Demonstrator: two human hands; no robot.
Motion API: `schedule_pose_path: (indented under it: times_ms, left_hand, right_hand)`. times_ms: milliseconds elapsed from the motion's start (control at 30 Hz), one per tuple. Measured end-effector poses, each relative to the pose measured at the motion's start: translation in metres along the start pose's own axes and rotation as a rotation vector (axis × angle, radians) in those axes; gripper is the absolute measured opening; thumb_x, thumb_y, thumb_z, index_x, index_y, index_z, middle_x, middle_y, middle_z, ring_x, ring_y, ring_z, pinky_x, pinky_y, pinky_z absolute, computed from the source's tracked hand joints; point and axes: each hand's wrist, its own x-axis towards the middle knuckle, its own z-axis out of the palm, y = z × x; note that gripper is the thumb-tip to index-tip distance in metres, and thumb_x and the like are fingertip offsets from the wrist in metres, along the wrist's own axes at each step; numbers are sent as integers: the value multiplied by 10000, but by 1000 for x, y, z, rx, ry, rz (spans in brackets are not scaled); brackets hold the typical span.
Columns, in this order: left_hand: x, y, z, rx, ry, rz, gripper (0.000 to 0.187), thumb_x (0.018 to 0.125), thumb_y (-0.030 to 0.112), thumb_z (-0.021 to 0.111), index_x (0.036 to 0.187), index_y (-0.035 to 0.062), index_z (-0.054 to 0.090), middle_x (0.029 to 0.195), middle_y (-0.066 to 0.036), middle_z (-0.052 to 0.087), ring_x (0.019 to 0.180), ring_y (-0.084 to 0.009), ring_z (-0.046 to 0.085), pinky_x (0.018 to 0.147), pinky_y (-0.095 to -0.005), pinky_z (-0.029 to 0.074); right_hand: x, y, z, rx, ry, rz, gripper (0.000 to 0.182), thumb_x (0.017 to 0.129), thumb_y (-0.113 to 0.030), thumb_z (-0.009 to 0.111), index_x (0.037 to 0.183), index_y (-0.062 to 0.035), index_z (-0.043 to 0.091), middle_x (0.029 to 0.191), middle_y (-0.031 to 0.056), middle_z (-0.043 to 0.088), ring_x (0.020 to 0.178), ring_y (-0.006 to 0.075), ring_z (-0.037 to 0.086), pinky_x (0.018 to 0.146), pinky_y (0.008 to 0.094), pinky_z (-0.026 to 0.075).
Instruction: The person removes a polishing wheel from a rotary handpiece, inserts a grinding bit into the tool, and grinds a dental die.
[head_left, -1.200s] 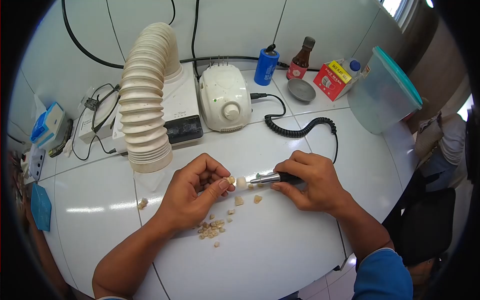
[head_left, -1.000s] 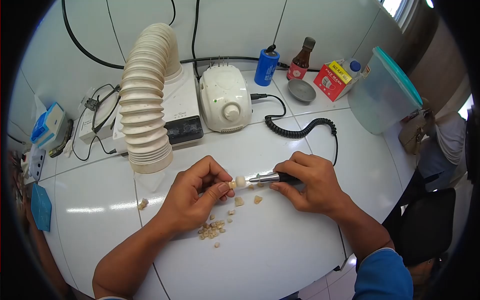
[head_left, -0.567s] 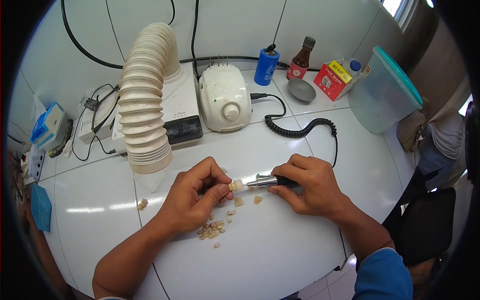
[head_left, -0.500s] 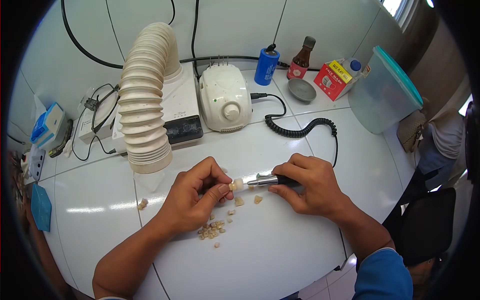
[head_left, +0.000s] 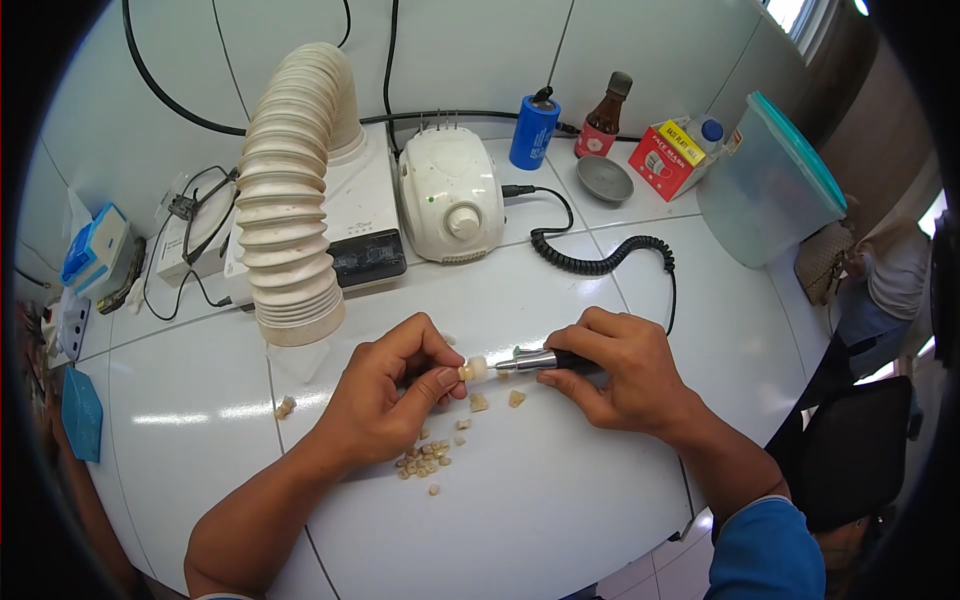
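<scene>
My left hand (head_left: 385, 395) pinches a small cream-white, tooth-like dental piece (head_left: 476, 369) between thumb and fingertips. In my right hand (head_left: 630, 375) is a rotary handpiece (head_left: 532, 360), silver at the front and black at the grip, lying nearly level. Its thin tip points left at the dental piece and meets or nearly meets it; contact is too small to tell. Below them on the white tabletop lie loose yellowish chunks (head_left: 478, 402). A cluster of small tooth-like pieces (head_left: 425, 460) sits beside my left wrist.
A ribbed extraction hose (head_left: 295, 200) arches down at left. Behind stand a white control unit (head_left: 450, 195) with a coiled black cord (head_left: 600, 262), a blue can (head_left: 535, 133), brown bottle (head_left: 598, 125), grey dish (head_left: 605, 178), mask box (head_left: 665, 165) and clear bin (head_left: 760, 190). Another person (head_left: 895, 270) is at right.
My hands, the dental piece and the handpiece stay almost in place, with only a slight shift at the tip. The other person at the right edge has moved.
</scene>
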Motion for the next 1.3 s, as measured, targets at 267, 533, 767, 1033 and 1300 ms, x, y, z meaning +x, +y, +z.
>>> schedule_pose_path:
  times_ms: [267,533,767,1033,1300]
  left_hand:
    - [-1,0,-1,11,-5,-4,51,1136,39,650,1152,7,613,1071,-77,736,1007,-124,756,873,-292,601]
    - [-1,0,0,9,-4,-2,56,1140,45,649,1154,6,612,1061,-74,736,1001,-121,748,877,-292,598]
    - [-1,1,0,12,3,-8,58,1142,46,650,1154,2,614,1070,-74,734,993,-118,736,890,-293,599]
    - [-1,0,0,11,6,4,57,1140,41,650,1160,0,616,1079,-73,723,989,-118,721,890,-294,595]
    - [-1,-2,1,6,9,11,56,1144,43,637,1177,3,615,1078,-70,717,993,-118,726,894,-297,597]
  right_hand:
    - [-1,0,-1,-6,-13,-14,222,926,-288,918,1031,-137,794,822,35,648,656,262,661,581,418,492]
    - [-1,1,0,2,-7,13,227,930,-295,917,1029,-134,791,823,35,647,656,258,661,582,416,492]
    - [-1,0,0,0,-16,3,228,934,-301,913,1029,-136,787,827,39,653,663,262,668,585,419,496]
    - [-1,-1,-1,7,-25,13,231,939,-311,904,1027,-134,784,831,44,655,676,270,674,593,422,502]
    - [1,1,-6,0,-46,29,293,888,-243,963,1071,-55,832,833,84,718,677,248,684,601,385,511]
